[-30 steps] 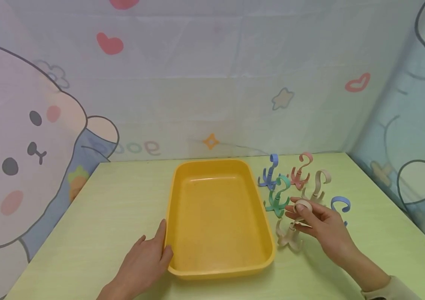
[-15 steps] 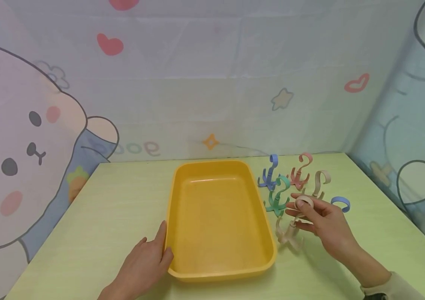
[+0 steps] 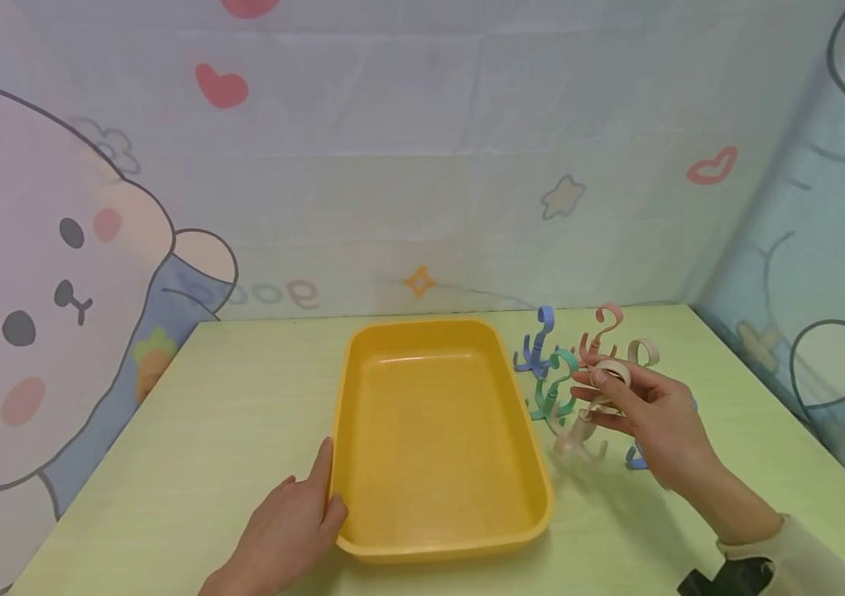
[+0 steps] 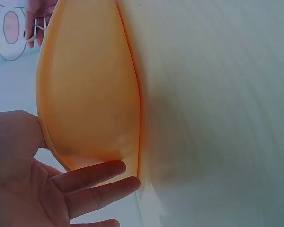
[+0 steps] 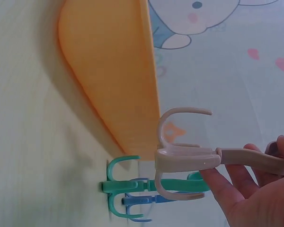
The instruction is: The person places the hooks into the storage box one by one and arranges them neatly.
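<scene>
Two hands: left hand grips the near-left rim of the yellow tray, thumb over, fingers fairly straight along the outer wall; right hand pinches the beige hook by its curled top. Hook off the desk, slightly tilted, prongs down, right of the tray, right hand nearer. Tray's long axis runs front to back. Green hook just beyond.

Held beige hook — prongs blurred in head view, nearer blue hook — mostly behind right hand
</scene>
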